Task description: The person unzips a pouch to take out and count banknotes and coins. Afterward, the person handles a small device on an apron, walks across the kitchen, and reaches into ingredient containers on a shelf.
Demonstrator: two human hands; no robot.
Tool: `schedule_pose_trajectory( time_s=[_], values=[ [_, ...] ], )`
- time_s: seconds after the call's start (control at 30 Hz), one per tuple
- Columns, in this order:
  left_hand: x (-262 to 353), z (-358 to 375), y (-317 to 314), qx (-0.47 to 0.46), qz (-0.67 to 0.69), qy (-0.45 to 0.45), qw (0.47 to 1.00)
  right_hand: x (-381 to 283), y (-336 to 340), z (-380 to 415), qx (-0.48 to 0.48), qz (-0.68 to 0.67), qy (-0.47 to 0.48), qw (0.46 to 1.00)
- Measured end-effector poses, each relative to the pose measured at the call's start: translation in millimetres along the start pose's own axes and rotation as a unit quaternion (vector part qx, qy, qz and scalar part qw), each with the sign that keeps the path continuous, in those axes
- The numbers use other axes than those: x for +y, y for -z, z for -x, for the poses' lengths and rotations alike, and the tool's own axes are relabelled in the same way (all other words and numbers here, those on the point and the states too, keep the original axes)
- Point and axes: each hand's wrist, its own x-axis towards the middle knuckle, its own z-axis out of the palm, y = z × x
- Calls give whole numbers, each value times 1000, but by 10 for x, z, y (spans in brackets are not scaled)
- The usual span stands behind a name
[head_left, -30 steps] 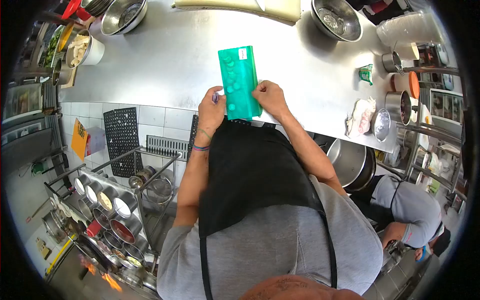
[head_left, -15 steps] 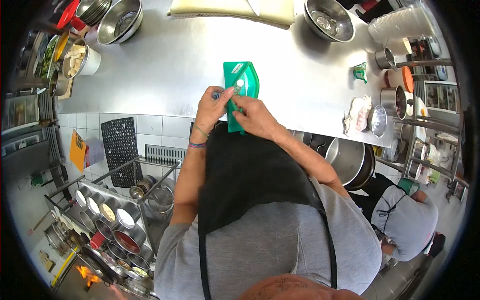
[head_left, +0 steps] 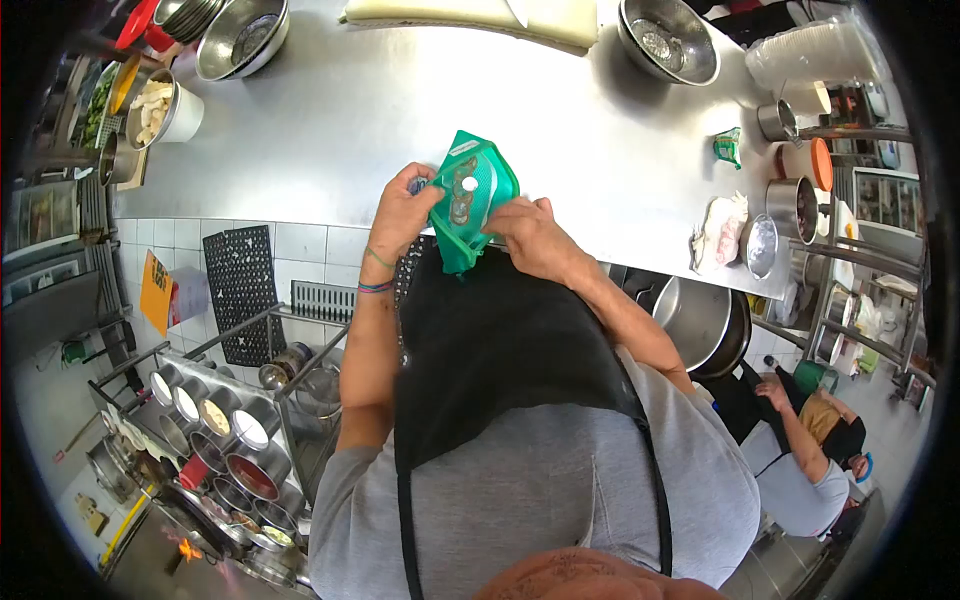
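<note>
Green pouch [head_left: 468, 200]: held up over near edge of steel tabletop [head_left: 330, 130], tilted, crumpled, w/ round coin-like discs showing through. Left hand [head_left: 402, 212]: fingers clenched on pouch's left edge; bands at wrist. Right hand [head_left: 530, 235]: fingers grasping pouch's right side, lower down. Both hands close to chest, above black apron [head_left: 500, 340]. Tabletop, far side: cutting board [head_left: 470, 15] at top centre; steel bowl [head_left: 668, 38] to its right; steel bowl [head_left: 243, 35] top left, white tub w/ pale food [head_left: 165, 100] just beside it. Right end: small green packet [head_left: 730, 147], crumpled bag [head_left: 718, 232], lidded pots [head_left: 795, 205], stack of clear lids [head_left: 810, 55]. Below tabletop, left: tiled wall, black mats [head_left: 240, 280], rack of round seasoning tins [head_left: 220, 440]; flame [head_left: 182, 548] at bottom left. Right, below: big steel pots [head_left: 705, 320]; co-worker [head_left: 800, 460] bent over, grey top, hands unclear.
</note>
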Motion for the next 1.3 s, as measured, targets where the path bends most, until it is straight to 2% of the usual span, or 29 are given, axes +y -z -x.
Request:
schedule_pose_trajectory(
  time_s=[0.2, 0.3, 0.4, 0.6, 0.8, 0.9, 1.0, 1.1, 1.2, 1.3],
  values=[
    [227, -144, -52, -28, -219, -103, 970, 41, -217, 65, -7, -23, 24, 999],
    [518, -222, -168, -69, -278, -61, 956, 110, -279, 7, 8, -48, 50, 998],
    [592, -318, -215, -65, -300, -80, 948, 205, -303, -38, 19, -37, 63, 997],
    [543, -27, -188, 44, -401, -234, 884, 321, -283, -106, 23, -12, 50, 998],
    [237, 129, 78, 58, -332, -135, 932, 420, -363, -153, 18, -9, 73, 997],
    [30, -27, 175, 51, -157, -101, 981, 405, -337, -187, 10, -9, 74, 997],
    [36, -46, 184, 54, -38, -14, 998, 368, -269, -205, 19, -24, 65, 997],
    [56, -36, 36, 42, -14, -7, 999, 318, -173, -203, 70, -35, 26, 997],
    [56, -38, -173, 23, -97, -66, 993, 327, -78, -223, 105, -24, -14, 994],
    [58, -57, -291, 46, -119, -73, 989, 304, 17, -231, 122, -23, -31, 992]
  ],
)
